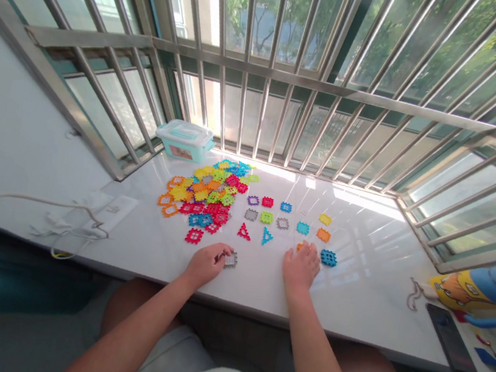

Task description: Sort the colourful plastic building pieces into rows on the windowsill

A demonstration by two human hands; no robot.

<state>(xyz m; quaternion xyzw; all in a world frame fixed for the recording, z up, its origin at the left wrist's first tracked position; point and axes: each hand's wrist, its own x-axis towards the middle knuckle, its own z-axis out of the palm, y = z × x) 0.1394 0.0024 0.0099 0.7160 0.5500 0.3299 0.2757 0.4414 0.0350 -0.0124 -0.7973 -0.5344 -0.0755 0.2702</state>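
My left hand (209, 262) is closed on a grey square building tile (231, 260) near the front of the white table. My right hand (302, 266) lies flat with fingers stretched over an orange tile (299, 247), mostly hidden beneath it. Just right of those fingers is a blue tile (329, 258), apparently stacked. Ahead of both hands, single tiles lie in loose rows, among them a red triangle (244, 231), a blue triangle (267, 236), a green square (266, 217) and a yellow square (325, 219). A mixed heap of coloured tiles (200, 195) spreads to the left.
A lidded teal box (185, 140) stands behind the heap against the window bars. White cables and a power strip (110, 210) lie at the left. On the right are a yellow and blue bottle (477, 292) and a phone (452, 338). The table's front edge (253, 313) runs before my lap.
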